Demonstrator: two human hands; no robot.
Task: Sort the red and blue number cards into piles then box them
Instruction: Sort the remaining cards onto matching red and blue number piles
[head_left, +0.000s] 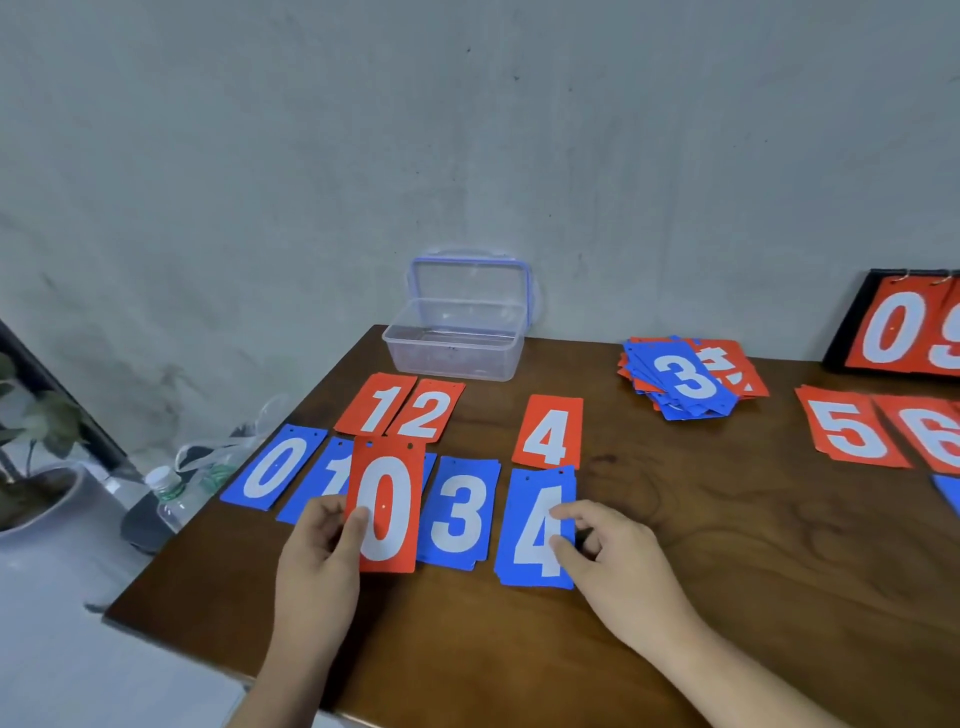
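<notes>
My left hand (319, 545) pinches a red 0 card (387, 488) by its lower left edge, holding it above the blue row. That row on the wooden table (727, 545) reads blue 0 (272, 467), a partly covered blue 1 (324, 483), blue 3 (457, 512) and blue 4 (535, 530). My right hand (618, 566) touches the right edge of the blue 4 pile with thumb and forefinger. Behind lie red 1 (375, 409), red 2 (425, 413) and red 4 (549, 431). A clear plastic box (452, 343) stands open at the back.
A mixed heap of red and blue cards (688, 379) lies back right. Red 5 (849, 428) and red 6 (930, 436) lie at the right edge, behind them a black scoreboard stand (904, 327). Off the table's left edge: a water bottle (166, 491) and a potted plant (31, 467).
</notes>
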